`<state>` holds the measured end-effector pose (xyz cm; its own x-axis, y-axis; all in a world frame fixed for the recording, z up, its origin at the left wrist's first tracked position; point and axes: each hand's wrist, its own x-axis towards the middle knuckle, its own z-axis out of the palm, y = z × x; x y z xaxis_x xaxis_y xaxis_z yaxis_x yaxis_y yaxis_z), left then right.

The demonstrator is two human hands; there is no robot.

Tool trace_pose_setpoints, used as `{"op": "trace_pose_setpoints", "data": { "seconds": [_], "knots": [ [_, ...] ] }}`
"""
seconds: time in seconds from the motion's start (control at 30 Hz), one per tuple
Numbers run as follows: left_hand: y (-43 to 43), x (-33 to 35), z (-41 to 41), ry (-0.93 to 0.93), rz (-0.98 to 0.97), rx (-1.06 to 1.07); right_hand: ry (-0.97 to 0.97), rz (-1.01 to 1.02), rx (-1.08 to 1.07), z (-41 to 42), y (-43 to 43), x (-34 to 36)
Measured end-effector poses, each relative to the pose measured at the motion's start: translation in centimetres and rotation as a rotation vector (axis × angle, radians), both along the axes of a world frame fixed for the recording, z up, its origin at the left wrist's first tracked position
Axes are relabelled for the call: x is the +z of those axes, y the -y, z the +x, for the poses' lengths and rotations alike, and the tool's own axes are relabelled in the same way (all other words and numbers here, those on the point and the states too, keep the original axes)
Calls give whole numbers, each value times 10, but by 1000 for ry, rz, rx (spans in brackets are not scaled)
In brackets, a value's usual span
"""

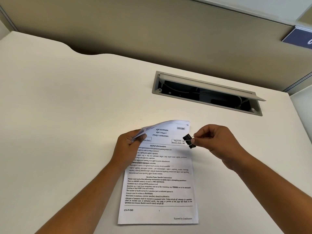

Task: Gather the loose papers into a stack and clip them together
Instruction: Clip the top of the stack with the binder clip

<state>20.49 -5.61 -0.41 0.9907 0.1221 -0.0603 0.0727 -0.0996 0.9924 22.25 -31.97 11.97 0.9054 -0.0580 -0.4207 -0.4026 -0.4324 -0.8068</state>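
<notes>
- Head view: the left hand point(128, 146) grips the paper stack point(158, 184) at its far-left corner, lifting that corner off the desk point(67, 115); the stack's long axis runs toward the desk's far edge.
- The right hand point(215, 141) pinches the binder clip point(188, 141) by its wire handles, at the stack's right edge (near its far-right corner).

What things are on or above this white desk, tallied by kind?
Stack of white printed papers: 1, sheets uncountable
Black metal binder clip: 1
Bare hands: 2, left hand and right hand
Grey recessed cable hatch, lid open: 1
Total: 5
</notes>
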Motion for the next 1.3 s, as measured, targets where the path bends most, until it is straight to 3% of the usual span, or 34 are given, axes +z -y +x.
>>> {"op": "trace_pose_setpoints", "data": {
  "seconds": [0.1,0.3,0.67,0.9,1.3],
  "knots": [
    [0,0,0,-3,-2,-8,-21,41,21,2,-9,7],
    [0,0,0,2,-4,-4,21,-86,166,6,-30,18],
    [0,-1,-2,32,18,-9,519,-533,580,23,-53,37],
    [0,-3,-2,54,62,-15,697,-737,835,44,-65,47],
    [1,-4,-1,64,122,-38,758,-945,1129,62,-91,46]
  ]
}}
